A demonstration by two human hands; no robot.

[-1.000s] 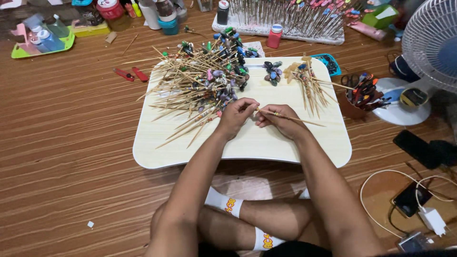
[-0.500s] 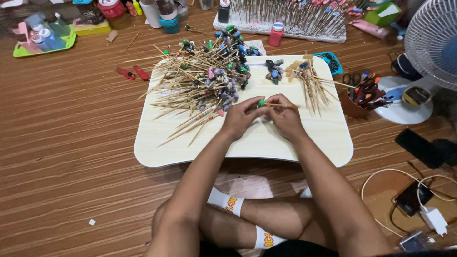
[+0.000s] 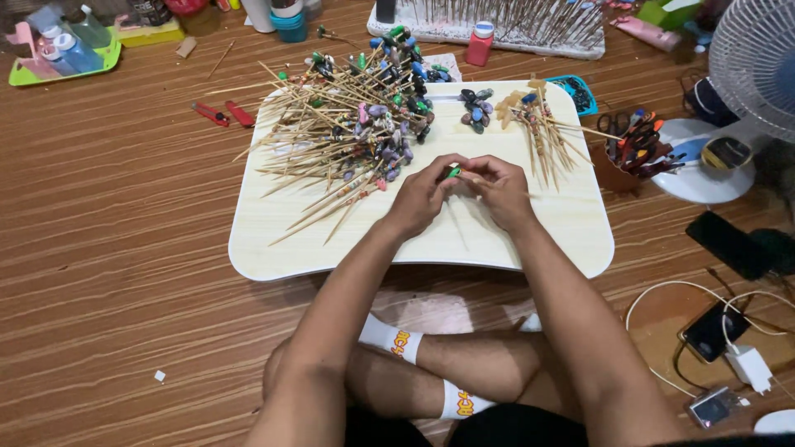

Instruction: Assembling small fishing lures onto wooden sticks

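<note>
Both hands, left [image 3: 421, 199] and right [image 3: 499, 189], pinch a thin stick [image 3: 468, 176] with a green bead [image 3: 453, 172]; light, brittle, best held near the bead.

A pale lap tray [image 3: 530, 248] lies on the wooden floor [image 3: 116, 248]. Just beyond and left of the hands sits a big heap of thin wooden sticks with coloured tips [image 3: 348, 141]; a smaller bundle of sticks [image 3: 542, 132] lies just beyond and right of them, with a little cluster of dark beads [image 3: 474, 110] between the two piles. Far to the left are red cutters [image 3: 222, 113] and a green tray of bottles [image 3: 58, 51]. Farther ahead stands a white block stuck full of sticks [image 3: 505, 21] with a small red bottle [image 3: 479, 43]. To the right are a cup of scissors and pens [image 3: 629, 149], a white fan [image 3: 754, 58], and, nearer the body, a phone on a charging cable [image 3: 712, 329].
</note>
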